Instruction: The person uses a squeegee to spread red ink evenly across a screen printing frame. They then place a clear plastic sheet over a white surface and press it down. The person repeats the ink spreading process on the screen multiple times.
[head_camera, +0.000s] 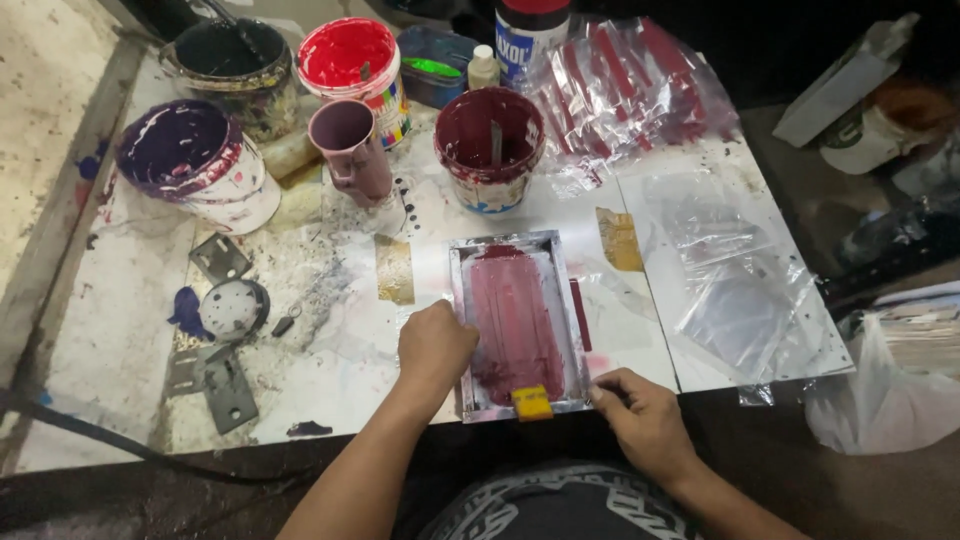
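- Two hands steady a small printing screen frame (517, 325), near centre of the table (120, 330).
- Left hand (435, 345) fisted on its left edge.
- Right hand (645, 420) curled at its near-right corner.
- Maroon ink already spread; yellow squeegee (532, 402) rests at near end.

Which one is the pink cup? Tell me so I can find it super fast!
Look at the white paint-splattered table, at the far end where the paint tubs stand. Between the purple-stained bucket and the dark red tub stands the cup. It is the only tall, narrow, mauve-pink one; its neighbours are wide and round.
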